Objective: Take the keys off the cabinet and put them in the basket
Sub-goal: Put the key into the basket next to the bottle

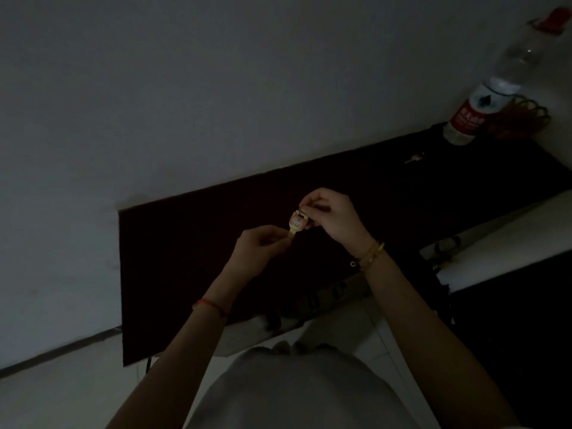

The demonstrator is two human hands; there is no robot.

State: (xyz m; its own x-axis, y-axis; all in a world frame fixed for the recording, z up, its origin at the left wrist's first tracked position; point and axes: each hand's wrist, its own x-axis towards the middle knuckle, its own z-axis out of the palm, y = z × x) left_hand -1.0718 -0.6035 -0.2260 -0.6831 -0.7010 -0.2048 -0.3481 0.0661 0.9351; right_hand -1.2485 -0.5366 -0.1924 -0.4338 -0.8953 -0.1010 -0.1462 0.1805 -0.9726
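Head view, dim: both hands' fingers pinch a small yellowish item, details unclear.

- The room is very dark, and the light is weak and grey.
- A plain pale wall fills the top and left of the view.
- A dark strip runs along the bottom of the wall, where it meets the floor.
- The floor is pale.
- On the right there is a white ledge, with something dark below it.
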